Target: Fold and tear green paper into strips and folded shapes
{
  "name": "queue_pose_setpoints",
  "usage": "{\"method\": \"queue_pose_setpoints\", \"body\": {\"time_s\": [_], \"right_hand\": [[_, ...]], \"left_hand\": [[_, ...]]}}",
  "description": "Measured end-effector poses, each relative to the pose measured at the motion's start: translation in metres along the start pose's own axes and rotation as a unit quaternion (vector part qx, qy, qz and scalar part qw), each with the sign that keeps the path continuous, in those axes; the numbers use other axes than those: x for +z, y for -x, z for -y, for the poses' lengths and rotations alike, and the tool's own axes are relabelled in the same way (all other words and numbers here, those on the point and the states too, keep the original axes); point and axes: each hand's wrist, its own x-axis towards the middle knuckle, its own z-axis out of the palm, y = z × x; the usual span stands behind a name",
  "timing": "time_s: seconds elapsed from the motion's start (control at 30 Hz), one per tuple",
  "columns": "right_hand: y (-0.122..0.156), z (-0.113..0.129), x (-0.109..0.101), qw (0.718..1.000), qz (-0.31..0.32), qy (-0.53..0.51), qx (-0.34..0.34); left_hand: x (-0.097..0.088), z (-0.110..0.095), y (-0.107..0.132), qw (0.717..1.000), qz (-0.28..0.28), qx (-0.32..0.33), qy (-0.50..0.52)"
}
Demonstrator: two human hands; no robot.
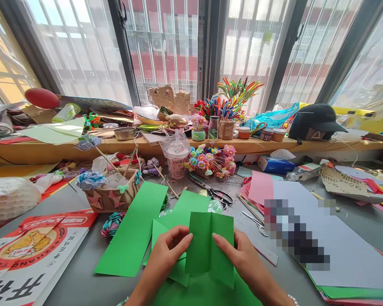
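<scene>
A small green sheet of paper (200, 242) with a fold down its middle is held up between my two hands. My left hand (172, 248) pinches its left edge, thumb on the near face. On the right edge, my right hand (239, 255) grips it the same way; the fingers behind the paper are hidden. Below and behind it lie more green pieces: a long green strip (132, 231) to the left, another green piece (188, 206) just beyond, and a larger green sheet (207, 293) nearest me.
Black-handled scissors (221, 196) and smaller metal scissors (257, 224) lie past my hands. A decorated basket (110, 197) stands at the left, near a printed paper bag (41, 250). Stacked coloured paper (347, 238) lies at the right. A cluttered wooden ledge (140, 146) runs below the windows.
</scene>
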Motion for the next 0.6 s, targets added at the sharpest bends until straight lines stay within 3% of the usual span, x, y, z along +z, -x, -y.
{"method": "queue_pose_setpoints", "body": {"time_s": [0.13,0.27,0.33,0.5,0.6], "right_hand": [[0.0,-0.004,-0.005,0.994,0.008,-0.092,0.05],[0.001,-0.006,-0.003,0.991,0.037,-0.101,0.076],[0.001,-0.006,-0.002,0.99,0.062,-0.093,0.086],[-0.001,-0.004,-0.005,0.991,0.066,-0.066,0.096],[-0.002,-0.005,-0.008,0.994,0.041,-0.033,0.099]], "left_hand": [[-0.005,0.002,-0.001,0.998,-0.007,0.013,-0.054],[0.001,-0.006,0.002,0.981,-0.059,0.108,-0.149],[0.003,-0.013,0.002,0.97,-0.043,0.141,-0.194],[0.005,-0.02,0.001,0.975,0.049,0.043,-0.212],[0.006,-0.018,0.002,0.975,0.091,0.022,-0.2]]}}
